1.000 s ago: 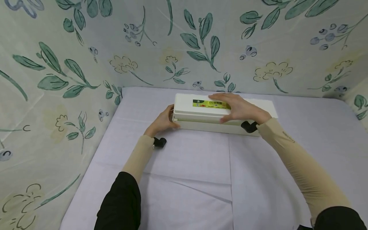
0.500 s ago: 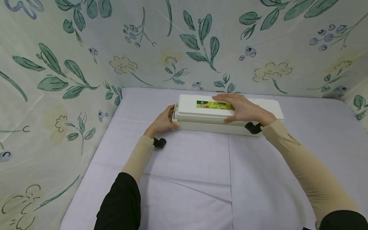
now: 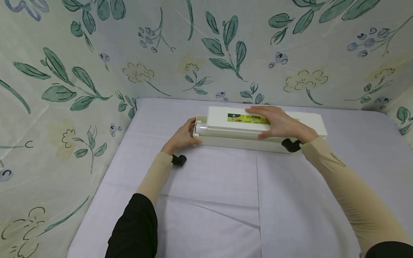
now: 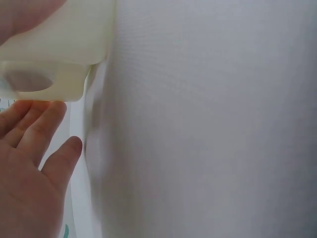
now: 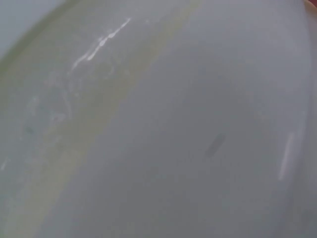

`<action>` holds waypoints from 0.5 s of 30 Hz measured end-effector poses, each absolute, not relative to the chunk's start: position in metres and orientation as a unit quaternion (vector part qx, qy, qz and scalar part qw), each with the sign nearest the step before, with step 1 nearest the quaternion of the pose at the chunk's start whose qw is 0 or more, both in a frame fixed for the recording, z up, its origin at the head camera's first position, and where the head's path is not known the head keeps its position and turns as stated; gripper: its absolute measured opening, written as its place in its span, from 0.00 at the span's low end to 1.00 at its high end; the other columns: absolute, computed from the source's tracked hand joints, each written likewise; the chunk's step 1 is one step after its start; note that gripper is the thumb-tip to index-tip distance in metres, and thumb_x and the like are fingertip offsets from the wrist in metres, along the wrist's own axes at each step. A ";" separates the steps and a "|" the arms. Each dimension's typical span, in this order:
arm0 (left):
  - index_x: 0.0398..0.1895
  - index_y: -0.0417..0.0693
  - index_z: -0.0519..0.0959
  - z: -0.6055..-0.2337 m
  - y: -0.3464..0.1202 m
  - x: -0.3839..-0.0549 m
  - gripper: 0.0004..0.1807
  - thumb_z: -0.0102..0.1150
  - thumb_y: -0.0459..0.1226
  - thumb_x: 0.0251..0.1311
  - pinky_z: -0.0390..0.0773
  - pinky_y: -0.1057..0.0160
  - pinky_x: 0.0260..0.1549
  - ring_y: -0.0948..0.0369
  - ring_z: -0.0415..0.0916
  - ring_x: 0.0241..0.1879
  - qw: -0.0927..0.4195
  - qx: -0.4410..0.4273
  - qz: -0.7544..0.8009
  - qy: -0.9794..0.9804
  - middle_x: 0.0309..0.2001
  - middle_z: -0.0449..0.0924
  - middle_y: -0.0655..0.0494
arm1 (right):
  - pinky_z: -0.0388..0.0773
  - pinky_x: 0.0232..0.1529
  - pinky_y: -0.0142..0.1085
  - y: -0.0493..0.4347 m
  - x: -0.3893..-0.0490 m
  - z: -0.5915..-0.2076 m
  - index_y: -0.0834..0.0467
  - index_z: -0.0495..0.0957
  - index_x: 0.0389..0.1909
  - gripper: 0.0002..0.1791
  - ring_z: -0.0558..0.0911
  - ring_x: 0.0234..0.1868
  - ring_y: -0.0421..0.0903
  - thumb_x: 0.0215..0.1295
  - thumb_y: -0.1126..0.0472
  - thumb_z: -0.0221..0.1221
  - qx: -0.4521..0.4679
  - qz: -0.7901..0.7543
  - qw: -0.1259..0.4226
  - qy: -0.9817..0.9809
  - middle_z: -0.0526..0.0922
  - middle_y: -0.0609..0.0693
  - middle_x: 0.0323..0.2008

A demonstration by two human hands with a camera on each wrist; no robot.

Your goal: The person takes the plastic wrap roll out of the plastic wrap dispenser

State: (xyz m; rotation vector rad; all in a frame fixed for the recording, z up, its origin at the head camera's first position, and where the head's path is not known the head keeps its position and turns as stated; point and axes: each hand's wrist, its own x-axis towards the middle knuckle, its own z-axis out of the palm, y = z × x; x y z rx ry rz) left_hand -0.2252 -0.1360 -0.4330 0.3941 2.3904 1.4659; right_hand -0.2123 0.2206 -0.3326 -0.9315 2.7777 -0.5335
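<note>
A long white cling film box (image 3: 232, 142) lies on the table with its labelled lid (image 3: 222, 123) shifted to the right of the base. Inside the base's uncovered left end, part of a pale roll (image 3: 201, 128) shows. My left hand (image 3: 182, 136) holds that left end, thumb at the front, other fingers round the end. In the left wrist view, its fingertips (image 4: 58, 109) touch the box end (image 4: 69, 82), which has a round opening. My right hand (image 3: 277, 123) grips the lid from above, thumb on the front side and fingers across the top. The right wrist view shows only blurred white plastic (image 5: 198, 148).
A white cloth (image 3: 213, 200) with fold creases covers the table. Floral fabric (image 3: 180, 46) hangs behind the table and along its left side. Small black wrist cameras (image 3: 179, 160) sit on both wrists.
My right hand has slid the lid rightward along the base, uncovering the left end and the roll in it. My left hand and the base have stayed in place.
</note>
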 end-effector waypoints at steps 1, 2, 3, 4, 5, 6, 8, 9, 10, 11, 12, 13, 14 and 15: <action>0.74 0.46 0.48 -0.433 -0.136 -0.225 0.56 0.73 0.31 0.43 0.43 0.52 0.68 0.55 0.50 0.71 0.155 0.138 0.512 0.833 0.72 0.54 0.47 | 0.46 0.65 0.62 0.222 -0.212 -0.333 0.52 0.59 0.72 0.53 0.53 0.70 0.61 0.43 0.57 0.74 -0.312 -0.178 0.080 0.930 0.57 0.57 0.71; 0.74 0.46 0.48 -0.433 -0.136 -0.225 0.56 0.73 0.31 0.43 0.43 0.52 0.68 0.55 0.50 0.71 0.155 0.138 0.513 0.833 0.72 0.54 0.47 | 0.46 0.65 0.62 0.223 -0.212 -0.333 0.52 0.59 0.72 0.53 0.54 0.70 0.61 0.42 0.57 0.74 -0.312 -0.178 0.079 0.930 0.57 0.58 0.71; 0.74 0.46 0.48 -0.433 -0.136 -0.226 0.56 0.73 0.31 0.43 0.42 0.52 0.68 0.54 0.50 0.71 0.155 0.139 0.513 0.833 0.72 0.54 0.47 | 0.46 0.65 0.62 0.224 -0.211 -0.333 0.52 0.60 0.72 0.53 0.54 0.70 0.61 0.42 0.57 0.74 -0.312 -0.178 0.078 0.930 0.58 0.58 0.71; 0.74 0.46 0.49 -0.433 -0.136 -0.226 0.56 0.73 0.30 0.43 0.43 0.52 0.68 0.54 0.50 0.71 0.155 0.140 0.514 0.832 0.72 0.54 0.47 | 0.46 0.64 0.62 0.225 -0.211 -0.333 0.53 0.60 0.72 0.53 0.54 0.70 0.61 0.42 0.57 0.74 -0.312 -0.178 0.076 0.930 0.58 0.58 0.71; 0.74 0.46 0.49 -0.433 -0.136 -0.226 0.55 0.73 0.30 0.43 0.43 0.52 0.68 0.54 0.50 0.71 0.154 0.142 0.514 0.832 0.72 0.54 0.46 | 0.46 0.64 0.62 0.227 -0.211 -0.334 0.53 0.60 0.72 0.52 0.54 0.70 0.61 0.42 0.58 0.74 -0.313 -0.178 0.075 0.930 0.58 0.58 0.71; 0.74 0.45 0.49 -0.433 -0.136 -0.226 0.55 0.73 0.30 0.43 0.43 0.52 0.68 0.54 0.50 0.71 0.154 0.143 0.515 0.831 0.72 0.54 0.46 | 0.46 0.65 0.62 0.228 -0.211 -0.334 0.53 0.60 0.72 0.52 0.55 0.70 0.61 0.42 0.58 0.74 -0.313 -0.179 0.074 0.930 0.58 0.58 0.71; 0.74 0.45 0.49 -0.433 -0.136 -0.226 0.55 0.73 0.30 0.44 0.43 0.52 0.68 0.54 0.50 0.71 0.154 0.145 0.515 0.831 0.72 0.53 0.46 | 0.46 0.64 0.62 0.230 -0.210 -0.334 0.53 0.60 0.71 0.52 0.55 0.69 0.61 0.42 0.58 0.74 -0.312 -0.179 0.074 0.930 0.59 0.58 0.70; 0.74 0.45 0.49 -0.433 -0.136 -0.225 0.55 0.73 0.30 0.44 0.43 0.52 0.68 0.53 0.50 0.71 0.154 0.145 0.514 0.831 0.72 0.53 0.46 | 0.46 0.64 0.62 0.231 -0.210 -0.335 0.53 0.60 0.71 0.52 0.55 0.69 0.61 0.42 0.58 0.74 -0.311 -0.179 0.073 0.930 0.59 0.58 0.70; 0.74 0.45 0.48 -0.433 -0.136 -0.225 0.55 0.73 0.30 0.44 0.43 0.52 0.68 0.53 0.49 0.71 0.155 0.144 0.513 0.832 0.72 0.53 0.46 | 0.46 0.64 0.62 0.233 -0.210 -0.335 0.53 0.60 0.71 0.52 0.55 0.69 0.61 0.43 0.58 0.74 -0.311 -0.179 0.072 0.931 0.59 0.58 0.70; 0.74 0.45 0.48 -0.432 -0.136 -0.225 0.55 0.73 0.31 0.44 0.43 0.52 0.68 0.53 0.49 0.71 0.155 0.144 0.513 0.832 0.72 0.53 0.46 | 0.47 0.64 0.62 0.234 -0.210 -0.336 0.53 0.60 0.71 0.51 0.55 0.69 0.61 0.43 0.58 0.74 -0.310 -0.180 0.073 0.931 0.59 0.58 0.70; 0.74 0.46 0.48 -0.432 -0.136 -0.225 0.55 0.73 0.31 0.44 0.42 0.51 0.68 0.53 0.49 0.71 0.155 0.144 0.511 0.833 0.72 0.53 0.46 | 0.47 0.64 0.62 0.235 -0.210 -0.336 0.53 0.60 0.71 0.51 0.55 0.69 0.61 0.43 0.58 0.74 -0.309 -0.180 0.073 0.931 0.59 0.58 0.70; 0.74 0.46 0.48 -0.432 -0.136 -0.224 0.55 0.73 0.31 0.44 0.42 0.51 0.68 0.53 0.49 0.71 0.154 0.143 0.509 0.835 0.72 0.53 0.46 | 0.47 0.64 0.62 0.237 -0.210 -0.336 0.53 0.60 0.71 0.51 0.55 0.69 0.61 0.43 0.58 0.74 -0.308 -0.180 0.073 0.931 0.59 0.58 0.70; 0.74 0.46 0.48 -0.432 -0.136 -0.224 0.55 0.73 0.31 0.44 0.42 0.51 0.68 0.53 0.49 0.71 0.154 0.143 0.507 0.836 0.72 0.53 0.46 | 0.47 0.64 0.62 0.238 -0.210 -0.337 0.53 0.60 0.71 0.51 0.55 0.69 0.61 0.43 0.58 0.74 -0.305 -0.181 0.074 0.932 0.59 0.58 0.70; 0.74 0.46 0.48 -0.432 -0.136 -0.224 0.55 0.73 0.32 0.44 0.42 0.51 0.68 0.53 0.49 0.71 0.154 0.141 0.507 0.836 0.72 0.53 0.46 | 0.47 0.64 0.62 0.239 -0.209 -0.337 0.53 0.60 0.71 0.51 0.55 0.69 0.62 0.43 0.58 0.73 -0.303 -0.182 0.075 0.933 0.59 0.58 0.70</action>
